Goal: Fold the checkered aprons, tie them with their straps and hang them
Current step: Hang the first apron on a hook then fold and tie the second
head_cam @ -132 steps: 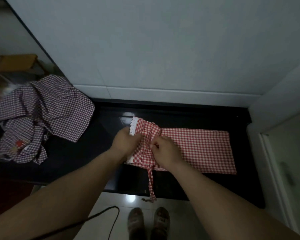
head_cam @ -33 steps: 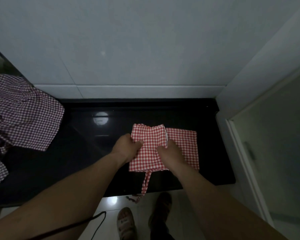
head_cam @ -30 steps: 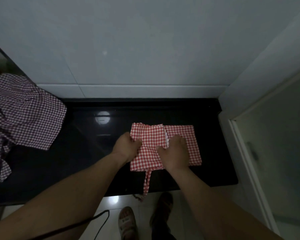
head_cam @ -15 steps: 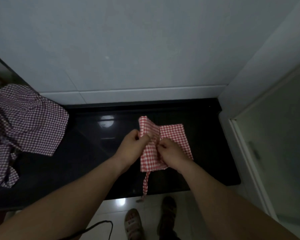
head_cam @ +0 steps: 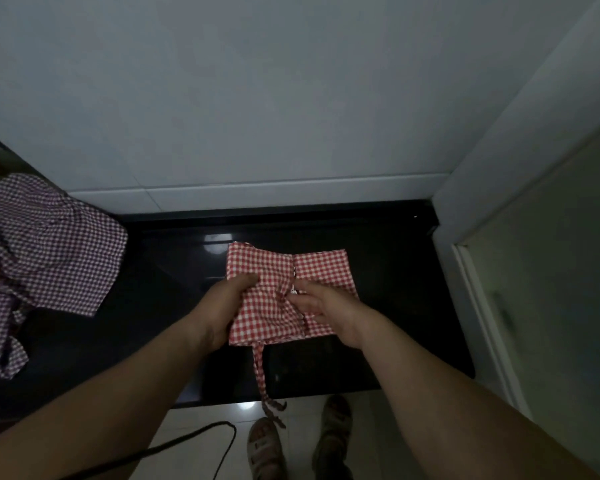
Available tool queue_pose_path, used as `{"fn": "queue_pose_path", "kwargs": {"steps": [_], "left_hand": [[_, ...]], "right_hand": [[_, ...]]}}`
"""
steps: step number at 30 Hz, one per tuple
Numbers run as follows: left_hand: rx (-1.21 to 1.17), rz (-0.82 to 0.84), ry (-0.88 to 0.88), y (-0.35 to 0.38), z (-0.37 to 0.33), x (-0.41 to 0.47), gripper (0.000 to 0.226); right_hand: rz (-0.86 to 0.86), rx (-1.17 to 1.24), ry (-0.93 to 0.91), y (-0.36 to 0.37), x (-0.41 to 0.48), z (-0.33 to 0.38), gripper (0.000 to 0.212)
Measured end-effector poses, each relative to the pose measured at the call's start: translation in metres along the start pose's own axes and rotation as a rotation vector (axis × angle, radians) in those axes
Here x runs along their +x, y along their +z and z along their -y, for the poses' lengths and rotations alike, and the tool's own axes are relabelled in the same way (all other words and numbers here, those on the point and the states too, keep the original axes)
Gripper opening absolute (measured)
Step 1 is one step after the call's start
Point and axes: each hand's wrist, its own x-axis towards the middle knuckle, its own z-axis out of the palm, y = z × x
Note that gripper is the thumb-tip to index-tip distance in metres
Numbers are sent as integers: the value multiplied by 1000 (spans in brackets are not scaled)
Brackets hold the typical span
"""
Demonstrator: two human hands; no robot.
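A red-and-white checkered apron (head_cam: pixel 274 306) is lying folded into a compact rectangle on the glossy black worktop (head_cam: pixel 167 278), towards its right half and close to the front edge. The left hand (head_cam: pixel 222 306) is gripping the apron's left side: the thumb is pressing on top of the fabric while the other fingers (head_cam: pixel 236 287) are curling in at the edge, so the cloth is bunching slightly there. The right hand (head_cam: pixel 326 308) is working at the middle of the bundle, its fingers (head_cam: pixel 303 301) curled and pinching a gathered ridge of fabric where the top layer is meeting the layer beneath. The right part of the apron is lying flat past that hand.

One strap (head_cam: pixel 259 370) is hanging from the apron's near left corner, running across the worktop, dropping over the front edge and ending in a frayed knot above the floor.

At the far left of the worktop a heap of purple-and-white checkered aprons (head_cam: pixel 49 244) is sitting crumpled, well apart from the red one.

Pale wall tiles (head_cam: pixel 257 98) are rising behind the worktop, and a light door frame (head_cam: pixel 471 271) is standing at its right end. Below, two sandalled feet (head_cam: pixel 265 448) are standing on the pale floor (head_cam: pixel 194 459), beside a thin black cable (head_cam: pixel 191 439).
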Motion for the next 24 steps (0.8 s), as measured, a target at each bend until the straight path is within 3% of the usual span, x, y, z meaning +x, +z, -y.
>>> {"fn": "queue_pose_path", "kwargs": {"steps": [3,6,8,11,14,16,19,22,24], "left_hand": [[105,102,141,27,-10,-13,49],[215,158,219,49,-8,-17,49],[413,151,318,52,3,-6,42],[729,-48,388,44,20,14,66],[628,-59,332,45,30,21,81],[468,-44,306,45,35,29,76],[277,19,197,47,29,35,77],[68,218,41,47,24,34,46],[26,243,0,42,28,37,41]], "right_hand": [[30,7,4,5,0,4,71],[58,258,-14,-1,3,1,98],[119,373,-41,-11,0,-1,92],[178,363,-60,-21,-11,1,71],[27,241,-59,-24,-11,3,58],[-72,255,-38,-29,-7,3,47],[-53,324,14,-39,-6,6,35],[0,301,61,-44,-1,9,36],[-3,215,83,-45,3,10,37]]}}
